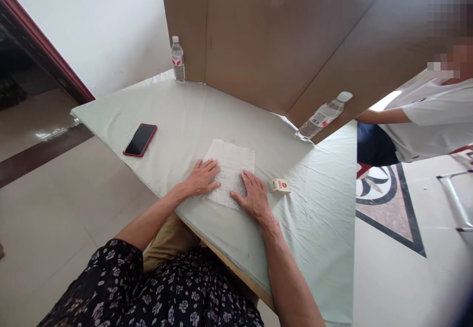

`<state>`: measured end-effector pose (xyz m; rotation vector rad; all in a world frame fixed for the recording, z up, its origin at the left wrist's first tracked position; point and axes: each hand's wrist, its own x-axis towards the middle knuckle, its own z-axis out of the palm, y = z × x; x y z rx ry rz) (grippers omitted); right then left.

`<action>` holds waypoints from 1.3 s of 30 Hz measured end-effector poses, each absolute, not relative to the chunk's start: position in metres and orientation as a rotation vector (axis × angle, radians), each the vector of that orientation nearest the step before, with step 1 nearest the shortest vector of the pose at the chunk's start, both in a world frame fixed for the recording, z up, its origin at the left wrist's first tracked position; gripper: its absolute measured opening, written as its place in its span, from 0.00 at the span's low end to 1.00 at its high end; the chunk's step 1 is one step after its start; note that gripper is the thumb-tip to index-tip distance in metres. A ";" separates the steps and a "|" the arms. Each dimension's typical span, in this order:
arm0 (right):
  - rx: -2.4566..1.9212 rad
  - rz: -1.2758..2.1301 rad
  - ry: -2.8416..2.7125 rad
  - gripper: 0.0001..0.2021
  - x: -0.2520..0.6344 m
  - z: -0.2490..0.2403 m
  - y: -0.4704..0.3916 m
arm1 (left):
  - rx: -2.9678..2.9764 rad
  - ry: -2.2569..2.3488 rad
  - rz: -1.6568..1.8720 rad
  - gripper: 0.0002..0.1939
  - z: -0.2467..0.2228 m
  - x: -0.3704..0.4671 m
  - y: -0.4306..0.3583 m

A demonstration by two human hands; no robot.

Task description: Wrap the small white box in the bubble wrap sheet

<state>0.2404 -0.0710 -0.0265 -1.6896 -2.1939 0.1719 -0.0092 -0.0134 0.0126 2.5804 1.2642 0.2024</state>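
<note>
A whitish sheet of bubble wrap (pixel 232 157) lies spread on the cloth-covered table in front of me. My left hand (pixel 202 177) rests flat on its left edge, fingers stretched out. On its right side lies my right hand (pixel 254 194), palm down with the thumb apart from the fingers. Neither hand grips anything. Just right of my right hand sits a small cream box (pixel 280 185) with a red mark, not touched by it.
A phone (pixel 140 140) with a red case lies at the left on the table (pixel 177 110). Two water bottles (pixel 178 61) stand against a tall cardboard screen (pixel 258 41) at the back, the right one (pixel 324 117) appearing tilted. A person (pixel 439 105) is at the right, beyond the screen.
</note>
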 end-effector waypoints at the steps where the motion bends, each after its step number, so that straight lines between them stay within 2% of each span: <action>1: -1.694 0.176 -2.178 0.34 0.241 -0.026 -0.070 | 2.566 1.254 0.181 0.29 0.015 -0.010 -0.010; 6: -1.658 0.102 -2.122 0.33 0.237 -0.010 -0.047 | 2.597 1.242 0.372 0.32 0.028 -0.003 0.020; 8: -1.659 0.092 -2.155 0.33 0.234 -0.005 -0.030 | 2.599 1.274 0.317 0.37 0.028 0.003 0.036; 13: -1.826 0.118 -2.171 0.27 0.239 -0.008 -0.007 | 2.535 1.315 0.114 0.34 0.016 0.000 0.060; 19: -1.787 0.095 -2.150 0.28 0.237 -0.014 -0.052 | 2.578 1.280 0.291 0.35 0.015 -0.027 0.013; 23: -1.693 0.199 -2.218 0.24 0.238 -0.010 -0.090 | 2.572 1.127 0.181 0.35 0.008 -0.038 -0.018; 27: -1.696 0.014 -2.002 0.21 0.263 0.006 -0.107 | 2.518 1.192 0.441 0.35 0.002 -0.041 -0.022; 30: -1.838 -0.082 -1.814 0.27 0.295 0.011 -0.104 | 2.450 1.271 0.639 0.27 -0.005 -0.039 -0.025; 32: -1.891 0.008 -1.807 0.30 0.317 0.008 -0.096 | 2.414 1.311 0.661 0.24 -0.010 -0.037 -0.029; 36: -1.771 0.310 -1.857 0.23 0.342 0.007 -0.076 | 2.396 1.323 0.712 0.23 -0.018 -0.035 -0.035; 39: -1.681 0.386 -1.863 0.22 0.327 0.020 -0.067 | 2.377 1.303 0.744 0.22 -0.019 -0.036 -0.035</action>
